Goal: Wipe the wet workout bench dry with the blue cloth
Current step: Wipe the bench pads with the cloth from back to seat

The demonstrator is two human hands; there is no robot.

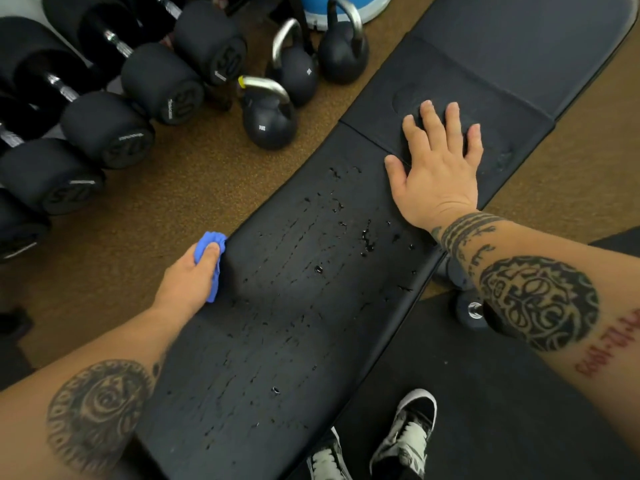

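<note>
A black padded workout bench [298,306] runs from the lower left to the upper right. Water droplets [367,237] and streaks speckle its near pad. My left hand [188,282] grips a bunched blue cloth [209,251] against the bench's left edge. My right hand [438,161] lies flat with fingers spread on the bench, across the seam between the near pad and the far pad. It holds nothing.
Black dumbbells [104,129] lie in a row on the brown floor at the left. Three kettlebells [268,116] stand near the bench's left side. Another dumbbell [467,306] lies under the bench at the right. My shoes [405,434] stand on a black mat.
</note>
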